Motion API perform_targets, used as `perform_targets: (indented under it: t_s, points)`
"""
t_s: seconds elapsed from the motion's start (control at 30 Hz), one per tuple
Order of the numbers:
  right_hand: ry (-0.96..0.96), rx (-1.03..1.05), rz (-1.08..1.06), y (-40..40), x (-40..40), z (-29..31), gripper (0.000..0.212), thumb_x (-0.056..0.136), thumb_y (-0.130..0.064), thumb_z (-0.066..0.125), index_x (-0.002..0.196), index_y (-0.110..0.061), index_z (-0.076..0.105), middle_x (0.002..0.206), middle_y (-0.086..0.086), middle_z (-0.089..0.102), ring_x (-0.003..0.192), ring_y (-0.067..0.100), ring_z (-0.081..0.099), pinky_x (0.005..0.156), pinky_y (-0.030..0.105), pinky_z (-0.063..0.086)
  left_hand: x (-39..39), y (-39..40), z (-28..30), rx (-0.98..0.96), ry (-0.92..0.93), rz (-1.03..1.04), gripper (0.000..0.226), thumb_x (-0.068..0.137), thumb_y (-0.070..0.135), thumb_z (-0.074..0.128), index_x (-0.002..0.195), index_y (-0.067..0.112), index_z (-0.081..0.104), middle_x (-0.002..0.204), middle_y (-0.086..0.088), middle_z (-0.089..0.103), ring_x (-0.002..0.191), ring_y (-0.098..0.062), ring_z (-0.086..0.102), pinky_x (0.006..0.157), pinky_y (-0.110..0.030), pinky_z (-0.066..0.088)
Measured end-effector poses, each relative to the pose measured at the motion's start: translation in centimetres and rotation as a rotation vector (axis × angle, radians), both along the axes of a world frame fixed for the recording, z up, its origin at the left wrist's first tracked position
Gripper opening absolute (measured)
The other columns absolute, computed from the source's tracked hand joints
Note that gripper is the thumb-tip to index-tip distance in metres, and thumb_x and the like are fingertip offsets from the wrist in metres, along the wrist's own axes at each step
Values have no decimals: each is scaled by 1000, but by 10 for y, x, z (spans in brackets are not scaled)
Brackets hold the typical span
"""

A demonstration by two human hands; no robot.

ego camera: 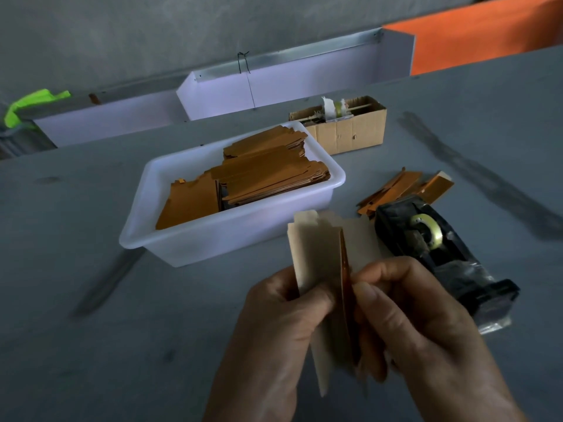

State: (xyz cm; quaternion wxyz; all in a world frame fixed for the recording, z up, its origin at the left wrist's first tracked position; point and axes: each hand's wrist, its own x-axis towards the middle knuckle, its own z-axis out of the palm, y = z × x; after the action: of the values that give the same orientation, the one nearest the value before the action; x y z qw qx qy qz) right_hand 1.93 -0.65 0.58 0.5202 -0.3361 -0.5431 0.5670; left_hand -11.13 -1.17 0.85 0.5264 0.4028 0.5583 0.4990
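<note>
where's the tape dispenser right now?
Head view, right of centre: the tape dispenser sits on the table just behind the right hand, loose orange card pieces beyond it, white tub to its left.

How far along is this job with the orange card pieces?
Looks early. Done: a small pile of orange pieces lies beside the tape dispenser. In hand: the left hand and right hand both grip one card blank, bent along its middle, pale side out. Left: the white tub holds a thick stack of flat blanks, so most probably remains.
</note>
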Motion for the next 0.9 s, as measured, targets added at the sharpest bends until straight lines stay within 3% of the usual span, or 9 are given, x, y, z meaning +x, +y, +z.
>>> perform_targets:
  t_s: [0.17,0.23,0.33,0.4,0.5,0.6,0.7,0.9]
  points:
    - [-150,-38,-54,6,0,6,25,58,-46,63,71,-25,62,50,4,58,38,9,52,39,16,40,5,-3,4,86,194,17,20,64,42,67,81,37,76,74,1,75,73,-15,73,73,-38,58]
    - [-175,-61,-66,6,0,7,26,56,-47,64,72,-25,62,52,5,60,40,8,52,40,16,40,2,-3,4,104,171,-5,22,66,42,67,83,33,77,77,-5,75,79,-23,73,77,-45,57]
    - [-148,-137,-87,9,2,8,22,55,-39,66,71,-26,63,48,1,57,38,5,49,37,14,38,0,-2,6,71,110,-65,42,65,50,63,87,16,75,87,-27,69,89,-46,66,87,-64,49]
    - [-152,-169,-112,11,4,8,22,54,-37,65,71,-24,63,48,-1,56,37,3,48,36,13,37,-2,-3,7,81,106,-109,47,72,57,61,89,15,74,91,-25,70,91,-45,66,89,-67,46]
    - [-193,-160,-170,11,5,6,34,47,-43,64,77,-25,60,50,-1,56,39,4,48,38,13,38,-2,-4,8,107,173,-184,40,79,58,63,93,22,75,91,-16,72,93,-36,69,90,-58,50]
    - [-225,-154,-186,12,7,4,37,47,-46,63,79,-27,61,54,2,59,43,7,52,43,17,40,-4,-3,6,117,211,-183,26,76,45,65,97,33,76,87,0,76,88,-13,72,78,-28,53]
    - [-177,-167,-153,13,10,6,30,49,-44,66,75,-29,67,54,0,59,43,5,53,42,13,41,-4,-2,10,72,175,-214,24,76,36,66,98,31,76,92,2,77,92,-13,72,86,-33,54]
    - [-112,-227,-88,16,13,4,29,56,-42,66,72,-18,70,60,4,64,49,9,59,43,19,47,0,-3,8,69,202,-176,30,64,43,75,93,39,68,88,6,76,85,-10,72,79,-35,54]
